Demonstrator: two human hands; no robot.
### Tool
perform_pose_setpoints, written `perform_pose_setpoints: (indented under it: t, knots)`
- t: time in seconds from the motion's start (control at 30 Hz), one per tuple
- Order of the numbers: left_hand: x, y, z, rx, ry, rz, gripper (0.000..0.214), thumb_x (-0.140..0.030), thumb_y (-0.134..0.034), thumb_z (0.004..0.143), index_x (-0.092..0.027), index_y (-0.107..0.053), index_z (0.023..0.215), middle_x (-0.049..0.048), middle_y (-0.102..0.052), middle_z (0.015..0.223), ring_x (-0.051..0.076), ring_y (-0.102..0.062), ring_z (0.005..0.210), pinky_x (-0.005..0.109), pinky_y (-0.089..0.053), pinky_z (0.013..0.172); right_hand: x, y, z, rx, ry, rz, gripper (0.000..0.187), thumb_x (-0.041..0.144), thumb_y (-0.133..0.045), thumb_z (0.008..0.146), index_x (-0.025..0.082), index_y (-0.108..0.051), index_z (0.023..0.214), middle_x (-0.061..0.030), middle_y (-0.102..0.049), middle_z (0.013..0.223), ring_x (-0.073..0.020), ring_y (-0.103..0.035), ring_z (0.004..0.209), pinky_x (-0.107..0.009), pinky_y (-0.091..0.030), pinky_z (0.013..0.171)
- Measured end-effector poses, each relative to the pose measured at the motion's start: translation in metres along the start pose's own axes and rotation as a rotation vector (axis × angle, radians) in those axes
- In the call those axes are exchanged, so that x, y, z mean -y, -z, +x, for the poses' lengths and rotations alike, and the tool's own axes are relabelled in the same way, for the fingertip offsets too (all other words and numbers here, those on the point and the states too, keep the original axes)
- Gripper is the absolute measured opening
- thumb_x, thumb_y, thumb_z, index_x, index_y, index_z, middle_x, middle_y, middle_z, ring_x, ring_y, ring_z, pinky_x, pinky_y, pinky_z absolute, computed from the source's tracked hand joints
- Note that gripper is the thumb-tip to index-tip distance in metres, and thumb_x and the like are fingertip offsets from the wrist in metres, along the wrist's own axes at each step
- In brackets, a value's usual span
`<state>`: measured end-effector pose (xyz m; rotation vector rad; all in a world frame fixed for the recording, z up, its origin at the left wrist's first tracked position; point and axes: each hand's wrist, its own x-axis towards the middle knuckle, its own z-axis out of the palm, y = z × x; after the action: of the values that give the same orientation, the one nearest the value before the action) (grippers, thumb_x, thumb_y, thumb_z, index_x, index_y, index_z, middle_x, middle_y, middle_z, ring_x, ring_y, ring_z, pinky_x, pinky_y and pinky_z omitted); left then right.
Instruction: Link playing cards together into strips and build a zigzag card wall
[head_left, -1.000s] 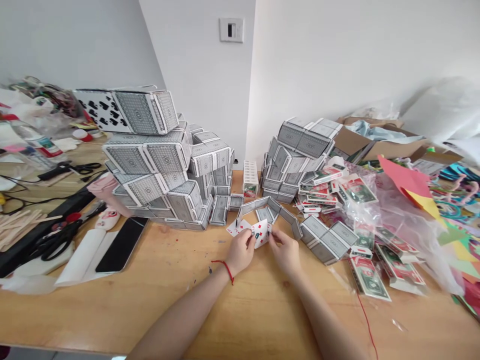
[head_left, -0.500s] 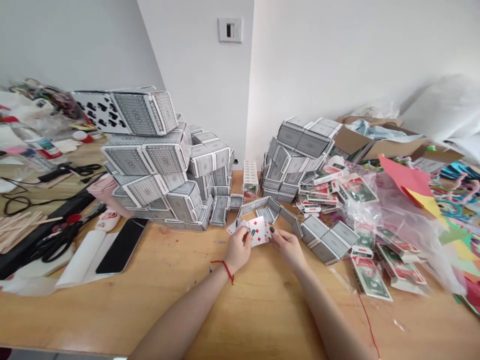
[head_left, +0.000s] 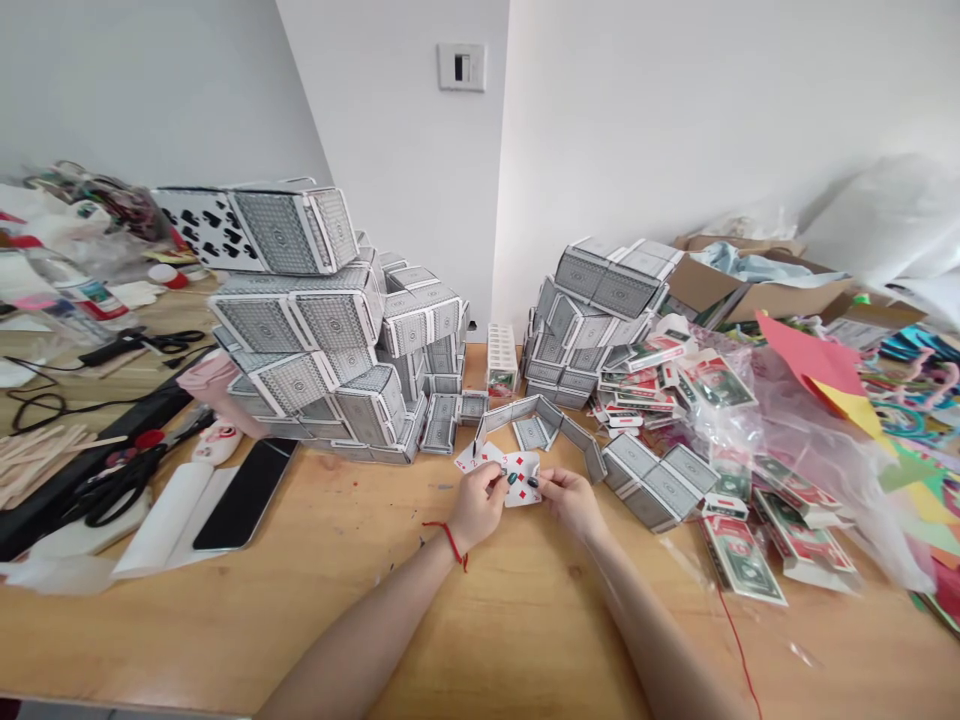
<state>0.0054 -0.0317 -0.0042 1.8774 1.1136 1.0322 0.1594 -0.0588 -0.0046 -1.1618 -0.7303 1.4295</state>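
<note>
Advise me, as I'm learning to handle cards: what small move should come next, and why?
Perhaps slide the diamond card clear of the fanned cards: the left hand and right hand both hold it, close beside that fan.

Diamond playing card (head_left: 523,489): white, red pips, face showing, held near-upright
Fanned cards (head_left: 470,459): white, overlapping, at its upper left

The left stack (head_left: 330,310) and the right stack (head_left: 600,280) stand well apart on the table (head_left: 495,620). The card (head_left: 523,465) is between the left hand (head_left: 480,506) and the right hand (head_left: 574,502), in front of the strip (head_left: 581,441). The phone (head_left: 246,496) lies before the left stack, with the scissors (head_left: 120,492) to its left.
</note>
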Motion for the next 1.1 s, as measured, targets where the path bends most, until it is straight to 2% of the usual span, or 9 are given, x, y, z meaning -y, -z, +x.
perform_pose_setpoints:
  t: [0.1, 0.2, 0.33, 0.43, 0.53, 0.8, 0.93, 1.03, 1.1]
  knots:
    - [-0.005, 0.0, -0.001, 0.011, 0.0, -0.065, 0.024, -0.024, -0.046, 0.077, -0.017, -0.039, 0.055, -0.0012, -0.043, 0.059, 0.01, -0.04, 0.056, 0.022, -0.032, 0.051, -0.003, -0.004, -0.001, -0.051, 0.042, -0.051, 0.023, 0.032, -0.073, 0.054, 0.015, -0.058, 0.058, 0.0015, -0.058, 0.053, -0.0098, -0.05, 0.047, -0.022, -0.039, 0.05]
    - [-0.011, -0.003, -0.002, 0.001, 0.047, -0.238, 0.014, -0.027, -0.056, 0.072, -0.016, -0.049, 0.07, 0.0017, -0.052, 0.073, 0.012, -0.049, 0.068, 0.022, -0.039, 0.06, -0.008, -0.008, -0.003, -0.061, 0.075, -0.093, 0.023, 0.032, -0.07, 0.057, 0.015, -0.054, 0.058, 0.0027, -0.054, 0.051, -0.009, -0.046, 0.046, -0.021, -0.036, 0.048]
    - [-0.017, -0.013, -0.001, -0.017, 0.258, -0.534, 0.035, -0.029, -0.069, 0.061, -0.015, -0.05, 0.086, 0.004, -0.06, 0.083, 0.015, -0.057, 0.075, 0.026, -0.045, 0.066, -0.015, -0.015, -0.004, -0.093, 0.127, -0.168, 0.019, 0.031, -0.065, 0.058, 0.016, -0.052, 0.056, 0.0027, -0.052, 0.052, -0.0111, -0.046, 0.049, -0.023, -0.037, 0.051]
    - [-0.018, -0.019, 0.0, -0.126, 0.385, -0.595, 0.036, -0.027, -0.073, 0.054, -0.014, -0.052, 0.081, 0.0048, -0.064, 0.081, 0.016, -0.059, 0.072, 0.026, -0.046, 0.064, -0.019, -0.019, -0.006, -0.132, 0.179, -0.267, 0.016, 0.03, -0.061, 0.06, 0.017, -0.052, 0.057, 0.0013, -0.054, 0.055, -0.0132, -0.048, 0.054, -0.024, -0.038, 0.053]
    - [-0.016, -0.023, 0.002, -0.205, 0.452, -0.641, 0.03, -0.025, -0.074, 0.052, -0.012, -0.056, 0.073, 0.0037, -0.065, 0.072, 0.015, -0.059, 0.064, 0.025, -0.046, 0.058, -0.022, -0.024, -0.009, -0.154, 0.202, -0.343, 0.019, 0.033, -0.058, 0.064, 0.017, -0.051, 0.058, 0.001, -0.053, 0.055, -0.0132, -0.048, 0.052, -0.024, -0.038, 0.052]
    - [-0.013, -0.02, 0.002, -0.248, 0.51, -0.783, 0.021, -0.022, -0.072, 0.051, -0.01, -0.061, 0.064, 0.0025, -0.065, 0.063, 0.013, -0.057, 0.055, 0.022, -0.044, 0.052, -0.02, -0.032, -0.016, -0.134, 0.215, -0.353, 0.021, 0.036, -0.059, 0.065, 0.017, -0.05, 0.059, 0.0011, -0.051, 0.054, -0.0121, -0.044, 0.05, -0.024, -0.036, 0.051]
    - [-0.014, -0.021, 0.002, -0.234, 0.491, -0.822, 0.021, -0.023, -0.071, 0.054, -0.009, -0.061, 0.066, 0.0053, -0.065, 0.067, 0.014, -0.058, 0.059, 0.024, -0.045, 0.056, -0.017, -0.034, -0.018, -0.1, 0.21, -0.29, 0.024, 0.037, -0.062, 0.064, 0.017, -0.052, 0.06, -0.0004, -0.053, 0.059, -0.0125, -0.045, 0.053, -0.024, -0.036, 0.052]
    - [-0.015, -0.022, 0.003, -0.261, 0.488, -0.788, 0.023, -0.027, -0.07, 0.057, -0.01, -0.059, 0.067, 0.0046, -0.063, 0.068, 0.014, -0.057, 0.06, 0.024, -0.045, 0.056, -0.014, -0.032, -0.018, -0.072, 0.184, -0.222, 0.026, 0.038, -0.065, 0.061, 0.017, -0.05, 0.057, 0.0012, -0.051, 0.057, -0.011, -0.042, 0.051, -0.024, -0.032, 0.05]
    - [-0.017, -0.021, 0.003, -0.234, 0.484, -0.779, 0.025, -0.03, -0.069, 0.058, -0.012, -0.057, 0.071, 0.0032, -0.062, 0.069, 0.013, -0.056, 0.06, 0.023, -0.044, 0.056, -0.013, -0.029, -0.016, -0.053, 0.182, -0.176, 0.028, 0.036, -0.067, 0.061, 0.017, -0.048, 0.054, 0.0024, -0.048, 0.054, -0.0103, -0.04, 0.05, -0.023, -0.03, 0.049]
